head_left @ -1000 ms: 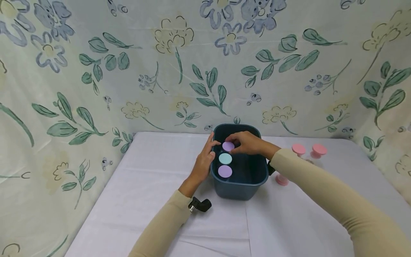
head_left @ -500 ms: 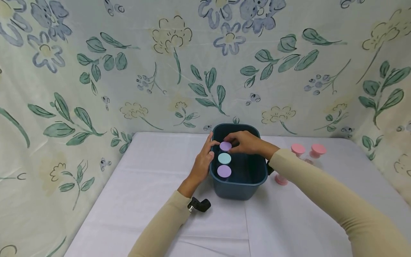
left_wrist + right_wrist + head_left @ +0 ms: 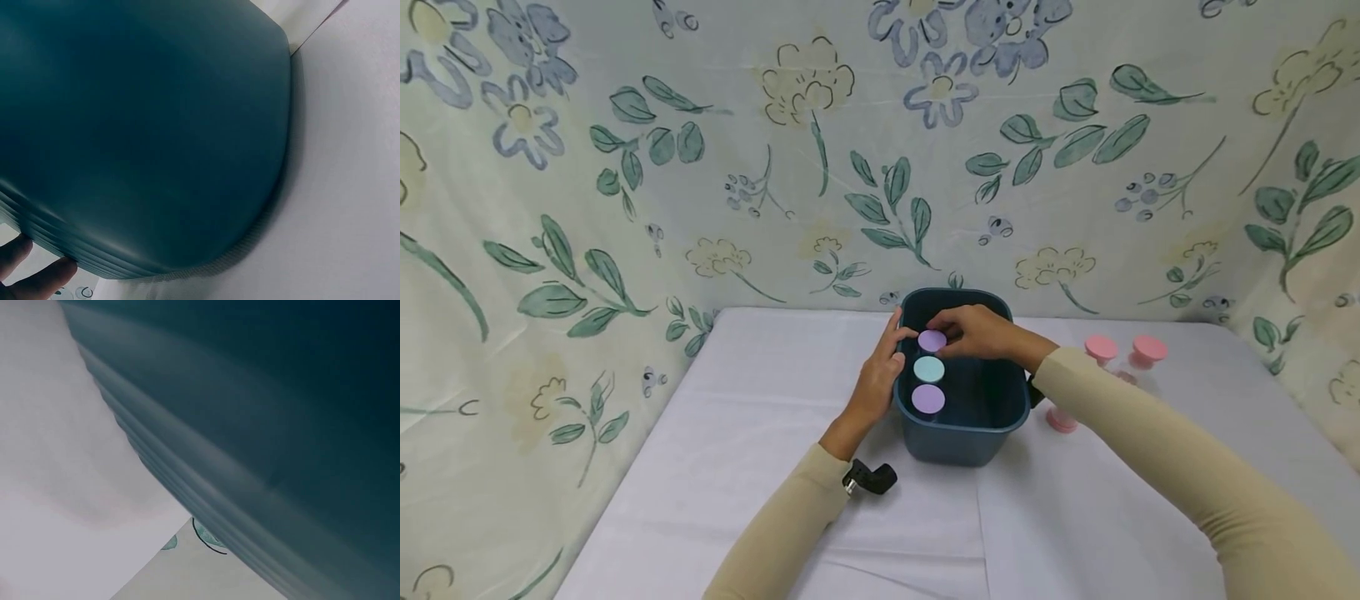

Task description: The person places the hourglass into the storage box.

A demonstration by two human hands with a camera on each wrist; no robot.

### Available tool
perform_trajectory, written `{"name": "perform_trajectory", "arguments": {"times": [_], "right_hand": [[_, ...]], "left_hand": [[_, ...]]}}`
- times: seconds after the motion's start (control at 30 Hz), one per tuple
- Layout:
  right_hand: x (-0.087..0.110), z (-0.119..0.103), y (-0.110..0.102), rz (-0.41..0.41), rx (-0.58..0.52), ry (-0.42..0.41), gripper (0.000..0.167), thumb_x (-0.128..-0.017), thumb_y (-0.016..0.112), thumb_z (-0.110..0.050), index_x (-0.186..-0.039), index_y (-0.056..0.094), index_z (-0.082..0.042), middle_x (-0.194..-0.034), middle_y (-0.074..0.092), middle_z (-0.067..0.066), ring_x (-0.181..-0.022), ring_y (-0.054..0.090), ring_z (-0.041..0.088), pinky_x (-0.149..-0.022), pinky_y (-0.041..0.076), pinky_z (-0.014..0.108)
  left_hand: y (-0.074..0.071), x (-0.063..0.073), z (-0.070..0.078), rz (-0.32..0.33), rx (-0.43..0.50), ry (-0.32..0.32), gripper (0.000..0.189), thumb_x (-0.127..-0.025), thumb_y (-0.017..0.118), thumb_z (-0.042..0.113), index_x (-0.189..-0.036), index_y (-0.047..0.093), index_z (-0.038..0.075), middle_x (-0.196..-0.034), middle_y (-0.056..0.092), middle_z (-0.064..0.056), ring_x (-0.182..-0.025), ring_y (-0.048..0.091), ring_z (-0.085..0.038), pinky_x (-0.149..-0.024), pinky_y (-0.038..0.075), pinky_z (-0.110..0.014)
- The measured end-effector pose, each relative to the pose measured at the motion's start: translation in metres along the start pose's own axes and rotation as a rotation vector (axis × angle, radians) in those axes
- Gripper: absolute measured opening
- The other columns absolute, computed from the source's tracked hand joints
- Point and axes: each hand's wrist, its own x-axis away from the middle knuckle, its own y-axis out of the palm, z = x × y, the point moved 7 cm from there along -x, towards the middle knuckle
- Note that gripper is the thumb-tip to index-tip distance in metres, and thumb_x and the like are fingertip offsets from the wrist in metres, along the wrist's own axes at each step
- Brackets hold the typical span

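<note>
Two round lilac tops (image 3: 932, 341) flank one aqua top (image 3: 928, 370).

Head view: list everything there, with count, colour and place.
Bin: one, dark teal, on tablecloth
Outer round tops: two, purple, inside bin, left
Middle round top: one, light blue, between them
Round ends: at least three, pink, right of bin, partly hidden
Tablecloth: one, white, under bin
Floral backdrop: one, pale, behind
Wrist cameras: two, black, at wrists
Sleeves: two, beige, on arms
Left hand: one, at bin's left rim
Right hand: one, holding farthest purple top
</note>
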Motion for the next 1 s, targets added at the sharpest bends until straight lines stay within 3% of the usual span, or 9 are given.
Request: {"name": "perform_trajectory", "arguments": {"times": [0.23, 0.47, 0.6, 0.9, 1.0], "right_hand": [[0.005, 0.002, -0.004, 0.017, -0.040, 0.001, 0.048, -0.082, 0.076, -0.018, -0.124, 0.060, -0.002, -0.122, 0.064, 0.014, -0.107, 0.065, 0.027, -0.087, 0.053, 0.037], [0.008, 0.002, -0.011, 0.019, -0.049, -0.003, 0.049, -0.083, 0.075, -0.019, -0.124, 0.059, 0.000, -0.122, 0.064, 0.015, -0.107, 0.065, 0.028, -0.086, 0.053, 0.038], [0.010, 0.004, -0.016, 0.018, -0.060, 0.011, 0.050, -0.083, 0.075, -0.020, -0.125, 0.059, 0.000, -0.122, 0.064, 0.015, -0.108, 0.065, 0.027, -0.087, 0.053, 0.037], [0.031, 0.004, -0.038, 0.074, -0.160, -0.012, 0.051, -0.084, 0.075, -0.021, -0.126, 0.058, 0.002, -0.122, 0.063, 0.019, -0.110, 0.063, 0.031, -0.089, 0.052, 0.041], [0.040, 0.008, -0.044, 0.097, -0.186, 0.010, 0.051, -0.085, 0.073, -0.023, -0.128, 0.057, 0.000, -0.125, 0.062, 0.018, -0.112, 0.062, 0.031, -0.090, 0.051, 0.041]], "left_hand": [[0.005, 0.000, 0.000, 0.006, -0.014, 0.012, 0.039, -0.100, 0.029, 0.025, -0.133, 0.046, 0.016, -0.162, 0.013, -0.005, -0.147, 0.013, -0.018, -0.113, 0.018, -0.056], [0.006, 0.002, 0.003, 0.037, -0.009, 0.010, 0.044, -0.101, 0.027, 0.038, -0.133, 0.047, 0.016, -0.161, 0.016, -0.006, -0.146, 0.015, -0.017, -0.113, 0.019, -0.055], [0.006, 0.001, 0.003, 0.034, -0.019, 0.005, 0.041, -0.101, 0.028, 0.030, -0.133, 0.048, 0.016, -0.161, 0.016, -0.005, -0.146, 0.015, -0.019, -0.113, 0.019, -0.054], [0.000, 0.002, 0.005, 0.047, -0.048, -0.017, 0.041, -0.101, 0.027, 0.028, -0.133, 0.048, 0.017, -0.161, 0.017, -0.003, -0.146, 0.016, -0.017, -0.114, 0.020, -0.052], [0.001, 0.001, 0.005, 0.056, -0.049, 0.005, 0.041, -0.101, 0.026, 0.027, -0.133, 0.049, 0.015, -0.161, 0.018, -0.004, -0.146, 0.016, -0.017, -0.114, 0.020, -0.051]]}}
